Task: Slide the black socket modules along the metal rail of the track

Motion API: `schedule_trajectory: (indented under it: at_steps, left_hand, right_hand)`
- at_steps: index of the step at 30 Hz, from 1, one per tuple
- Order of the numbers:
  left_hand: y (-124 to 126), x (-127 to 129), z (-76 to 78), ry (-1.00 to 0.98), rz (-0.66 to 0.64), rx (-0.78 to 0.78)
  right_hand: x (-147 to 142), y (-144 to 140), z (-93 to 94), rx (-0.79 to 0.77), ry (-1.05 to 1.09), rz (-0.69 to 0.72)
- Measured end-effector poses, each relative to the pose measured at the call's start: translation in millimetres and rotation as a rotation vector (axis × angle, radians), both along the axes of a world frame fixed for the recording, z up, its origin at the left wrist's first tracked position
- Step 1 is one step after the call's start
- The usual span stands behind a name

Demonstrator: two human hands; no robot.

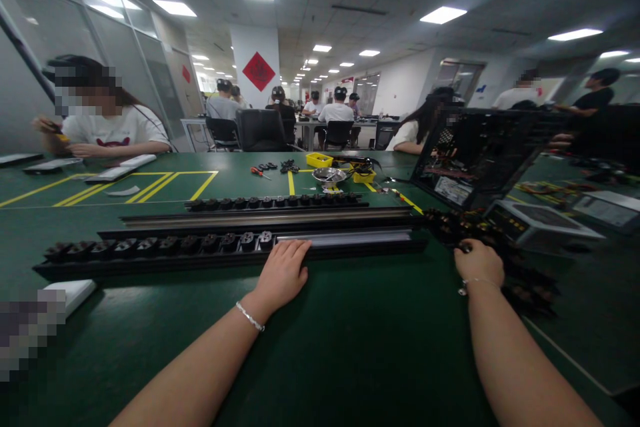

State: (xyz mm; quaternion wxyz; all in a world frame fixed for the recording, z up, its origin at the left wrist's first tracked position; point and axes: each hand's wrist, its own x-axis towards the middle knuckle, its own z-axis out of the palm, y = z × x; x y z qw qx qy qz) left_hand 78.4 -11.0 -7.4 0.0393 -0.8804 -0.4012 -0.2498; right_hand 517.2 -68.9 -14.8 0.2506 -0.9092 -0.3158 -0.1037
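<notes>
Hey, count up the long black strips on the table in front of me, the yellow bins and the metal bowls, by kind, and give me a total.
Long black socket strips: 3, the near one under the left hand, a bare middle rail and a far one
Yellow bins: 2
Metal bowls: 1
Total: 6

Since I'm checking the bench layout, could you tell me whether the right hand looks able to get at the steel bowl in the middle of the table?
Probably not without leaning: the steel bowl sits beyond two long socket rails, and the right hand rests on loose black sockets.
</notes>
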Motion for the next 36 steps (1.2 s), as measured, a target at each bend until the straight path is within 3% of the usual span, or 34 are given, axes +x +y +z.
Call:
schedule_trajectory:
  at_steps: [6, 10, 14, 17, 22, 26, 30, 36]
  left_hand:
    - [-1.4, -0.7, 3.3, -0.010, -0.010, 0.017]
    - [1.9, -12.1, 24.8, -0.008, 0.027, 0.086]
    - [14.5, -44.7, 55.7, 0.111, 0.214, 0.065]
    - [26.1, -72.6, 67.4, 0.224, 0.294, -0.038]
    - [36.6, -91.2, 62.7, 0.268, 0.253, -0.141]
    - [37.2, -87.7, 59.1, 0.243, 0.249, -0.134]
    - [37.8, -88.3, 58.6, 0.214, 0.240, -0.149]
    - [41.7, -92.6, 51.3, 0.158, 0.230, -0.144]
  right_hand:
    - [-12.3, -3.7, 8.3, 0.077, -0.069, 0.005]
    - [-30.2, 3.1, 20.3, 0.209, -0.243, 0.087]
    - [-74.4, 17.3, 32.4, 0.283, -0.346, 0.363]
    - [-126.6, 26.2, 35.4, 0.262, -0.382, 0.631]
    - [-200.2, 31.5, 24.0, 0.161, -0.430, 1.030]
    - [-215.4, 33.2, 10.6, 0.106, -0.351, 1.118]
    - [-227.7, 36.0, 11.3, 0.131, -0.256, 1.098]
    - [-310.5, 52.3, 23.5, 0.171, -0.098, 1.195]
